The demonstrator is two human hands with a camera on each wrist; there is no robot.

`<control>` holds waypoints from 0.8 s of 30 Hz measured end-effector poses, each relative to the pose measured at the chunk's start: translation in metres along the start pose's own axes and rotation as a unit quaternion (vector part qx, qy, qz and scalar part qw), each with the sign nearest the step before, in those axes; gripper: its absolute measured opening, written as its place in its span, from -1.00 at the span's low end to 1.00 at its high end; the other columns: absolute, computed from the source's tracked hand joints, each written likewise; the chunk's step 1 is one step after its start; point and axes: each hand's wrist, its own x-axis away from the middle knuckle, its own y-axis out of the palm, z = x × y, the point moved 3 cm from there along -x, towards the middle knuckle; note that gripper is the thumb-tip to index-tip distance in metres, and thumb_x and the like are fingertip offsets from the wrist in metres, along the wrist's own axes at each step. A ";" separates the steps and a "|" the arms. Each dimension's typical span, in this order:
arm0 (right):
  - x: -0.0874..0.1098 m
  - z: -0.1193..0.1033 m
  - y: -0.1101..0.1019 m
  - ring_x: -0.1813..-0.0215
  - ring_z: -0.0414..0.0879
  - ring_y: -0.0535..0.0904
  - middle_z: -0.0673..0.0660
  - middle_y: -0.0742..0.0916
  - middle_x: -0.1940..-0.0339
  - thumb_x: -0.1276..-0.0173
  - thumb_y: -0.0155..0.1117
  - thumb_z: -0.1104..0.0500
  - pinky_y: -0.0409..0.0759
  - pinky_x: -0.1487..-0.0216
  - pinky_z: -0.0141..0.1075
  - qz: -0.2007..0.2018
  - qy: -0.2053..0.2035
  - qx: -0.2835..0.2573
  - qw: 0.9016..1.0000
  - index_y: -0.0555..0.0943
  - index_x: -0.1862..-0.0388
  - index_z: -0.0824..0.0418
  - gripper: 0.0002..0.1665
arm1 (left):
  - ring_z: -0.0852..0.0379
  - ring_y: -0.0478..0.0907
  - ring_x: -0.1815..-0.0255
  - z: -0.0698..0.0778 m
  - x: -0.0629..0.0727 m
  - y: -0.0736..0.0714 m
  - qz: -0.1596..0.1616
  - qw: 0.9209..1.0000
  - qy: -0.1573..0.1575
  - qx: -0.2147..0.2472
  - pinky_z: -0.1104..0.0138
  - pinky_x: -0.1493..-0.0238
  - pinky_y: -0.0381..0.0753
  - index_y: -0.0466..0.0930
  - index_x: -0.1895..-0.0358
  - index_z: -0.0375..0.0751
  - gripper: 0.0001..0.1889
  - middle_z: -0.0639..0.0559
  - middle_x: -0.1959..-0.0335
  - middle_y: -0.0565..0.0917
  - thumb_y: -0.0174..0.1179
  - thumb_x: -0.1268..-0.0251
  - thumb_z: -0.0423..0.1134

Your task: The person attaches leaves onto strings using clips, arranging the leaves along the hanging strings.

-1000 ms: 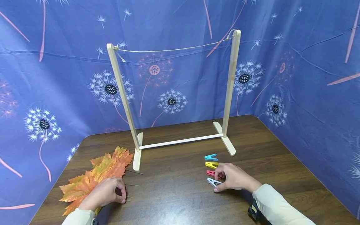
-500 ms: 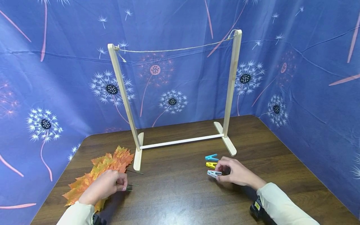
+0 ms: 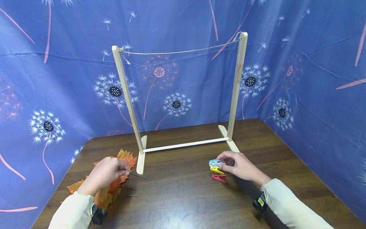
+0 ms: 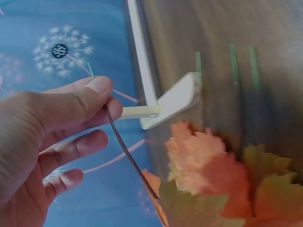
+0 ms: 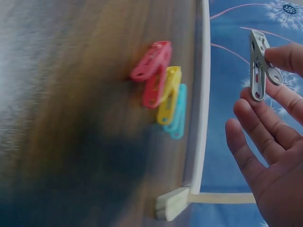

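In the left wrist view my left hand point(image 4: 71, 109) pinches the thin brown stem point(image 4: 125, 149) of an artificial maple leaf between thumb and forefinger, its green tip poking past them. Other orange and yellow maple leaves point(image 4: 227, 175) lie below on the table, their stems pointing right in the head view. My right hand point(image 3: 240, 167) pinches a pale grey clothespin point(image 5: 257, 66), raised off the table. Beneath it are a red clothespin point(image 3: 219, 178), a yellow clothespin point(image 3: 217, 170) and a blue clothespin point(image 5: 177, 113), the blue one partly covered in the head view.
Behind both hands stands a wooden frame point(image 3: 235, 86) with twine point(image 3: 177, 52) strung between its posts and a low crossbar point(image 3: 186, 145). The brown table point(image 3: 177, 197) backs onto a blue cloth point(image 3: 194, 79) printed with dandelions.
My right hand has lifted the grey clothespin off the table and moved it away from me, uncovering the red one. My left hand has risen forward from the near stems, with a leaf's stem pinched.
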 end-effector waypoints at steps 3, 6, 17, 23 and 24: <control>-0.006 -0.005 -0.004 0.26 -0.19 0.61 -0.07 0.71 0.29 -0.35 0.44 0.20 0.60 0.27 -0.28 0.006 0.005 0.007 1.000 0.68 0.05 0.15 -0.78 | 0.40 0.58 0.49 0.003 -0.006 -0.011 0.017 1.000 -0.010 0.000 0.27 0.40 0.56 0.74 0.46 0.09 -0.85 0.37 0.55 0.67 0.49 -0.11 -0.30; -0.013 -0.010 -0.009 0.25 -0.18 0.60 -0.07 0.71 0.29 -0.33 0.48 0.16 0.60 0.28 -0.27 0.010 0.015 0.010 1.000 0.68 0.01 0.19 -0.71 | 0.37 0.58 0.50 0.006 -0.013 -0.021 0.025 0.999 -0.022 0.011 0.23 0.39 0.55 0.76 0.43 0.04 -0.88 0.32 0.55 0.68 0.48 -0.14 -0.30; -0.037 -0.032 -0.025 0.16 -0.15 0.65 -0.08 0.75 0.24 -0.35 0.47 0.14 0.62 0.20 -0.26 0.017 -0.005 0.021 1.000 0.70 -0.01 0.13 -0.72 | 0.20 0.66 0.47 0.020 -0.035 -0.047 0.062 0.993 -0.067 0.070 0.16 0.36 0.57 0.80 0.34 -0.10 -0.96 0.20 0.51 0.74 0.44 -0.23 -0.25; -0.049 -0.042 -0.031 0.19 -0.16 0.65 -0.07 0.75 0.28 -0.36 0.46 0.14 0.61 0.20 -0.28 0.027 -0.007 0.021 0.999 0.69 -0.05 0.17 -0.69 | 0.16 0.68 0.44 0.027 -0.046 -0.055 0.084 0.987 -0.081 0.107 0.15 0.34 0.60 0.81 0.30 -0.14 -0.96 0.14 0.49 0.77 0.42 -0.27 -0.26; -0.051 -0.043 -0.033 0.20 -0.16 0.65 -0.07 0.75 0.29 -0.35 0.47 0.14 0.62 0.20 -0.29 0.032 -0.010 0.023 0.999 0.69 -0.05 0.17 -0.67 | 0.15 0.69 0.43 0.028 -0.048 -0.057 0.090 0.986 -0.082 0.110 0.16 0.34 0.59 0.82 0.29 -0.14 -0.96 0.13 0.48 0.77 0.42 -0.27 -0.27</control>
